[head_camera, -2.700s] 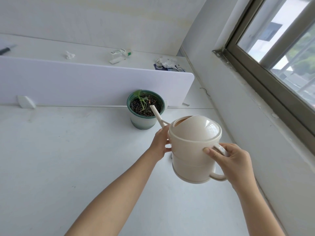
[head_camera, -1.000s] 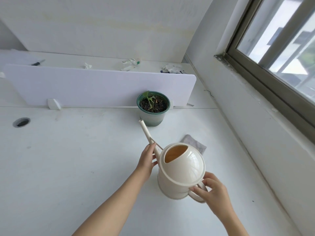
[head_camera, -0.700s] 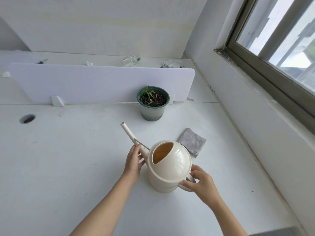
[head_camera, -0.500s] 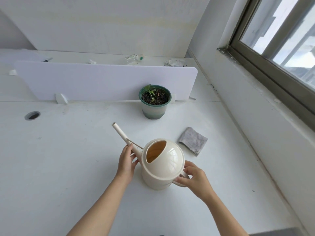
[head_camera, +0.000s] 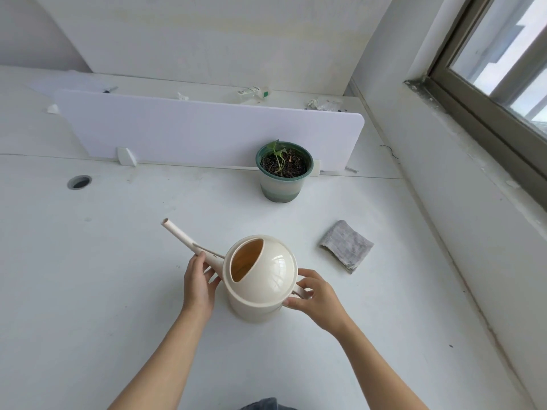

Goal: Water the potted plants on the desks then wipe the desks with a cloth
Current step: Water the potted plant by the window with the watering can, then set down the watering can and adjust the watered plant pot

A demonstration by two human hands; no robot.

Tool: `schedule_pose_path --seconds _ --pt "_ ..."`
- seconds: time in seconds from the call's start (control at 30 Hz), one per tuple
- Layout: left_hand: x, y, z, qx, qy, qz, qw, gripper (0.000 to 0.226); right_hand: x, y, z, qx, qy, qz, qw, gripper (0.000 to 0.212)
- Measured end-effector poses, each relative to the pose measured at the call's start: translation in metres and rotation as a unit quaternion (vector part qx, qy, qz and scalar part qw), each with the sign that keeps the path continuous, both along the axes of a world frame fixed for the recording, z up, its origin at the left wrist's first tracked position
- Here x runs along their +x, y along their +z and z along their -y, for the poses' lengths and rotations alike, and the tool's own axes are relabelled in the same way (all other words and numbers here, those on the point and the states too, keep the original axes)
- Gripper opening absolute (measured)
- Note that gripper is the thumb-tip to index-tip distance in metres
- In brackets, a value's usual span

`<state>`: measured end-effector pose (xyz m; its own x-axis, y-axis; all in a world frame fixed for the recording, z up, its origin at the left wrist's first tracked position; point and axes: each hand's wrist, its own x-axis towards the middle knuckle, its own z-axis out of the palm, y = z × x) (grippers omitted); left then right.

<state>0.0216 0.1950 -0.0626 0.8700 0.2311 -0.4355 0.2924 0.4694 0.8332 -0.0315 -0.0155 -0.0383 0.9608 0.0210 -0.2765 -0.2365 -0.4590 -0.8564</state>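
A cream watering can point(head_camera: 275, 270) stands upright on the white desk point(head_camera: 103, 261), spout pointing up and to the left. My left hand point(head_camera: 196, 284) holds the base of the spout, thumb on top and fingers beneath. At the can's right side, my right hand point(head_camera: 318, 297) pinches the handle. A green potted plant point(head_camera: 282, 184) with a small sprout sits farther back against the divider. Right of the can lies a folded grey cloth point(head_camera: 347, 250), touched by neither hand.
A white divider panel point(head_camera: 192, 131) splits this desk from the far one, which holds a tube point(head_camera: 254, 91) and crumpled paper point(head_camera: 322, 104). A round cable hole point(head_camera: 78, 182) is at the left. The wall and window point(head_camera: 503, 69) run along the right.
The can came back from the pot, moved down and to the left, and now rests on the desk. Both hands stayed on it. The grey cloth has come into view.
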Motion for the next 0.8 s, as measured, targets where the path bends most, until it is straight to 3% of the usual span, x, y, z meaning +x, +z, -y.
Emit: schedule_pose_path --seconds 0.27,0.37,0.5,0.63,0.8 --pt "-0.002 -0.008 -0.007 0.024 0.017 -0.014 0.999 0.024 0.011 -0.001 -0.002 0.014 0.031 -0.01 0.999 0.029" --pt "-0.004 -0.006 -0.009 0.102 0.037 -0.037 0.993 0.036 0.014 -0.002 0.004 0.012 0.049 -0.017 0.999 0.024" --pt "-0.012 0.019 -0.013 0.183 0.138 -0.009 0.973 0.032 0.023 0.001 0.018 0.022 0.053 -0.033 0.998 0.02" --pt "0.003 0.049 -0.009 0.182 0.137 0.034 0.973 0.017 0.053 0.018 0.035 0.057 -0.026 -0.004 0.998 0.004" --pt "0.063 0.062 0.016 0.199 0.053 0.06 0.977 0.017 0.111 0.033 0.049 0.116 -0.148 0.047 0.981 0.012"
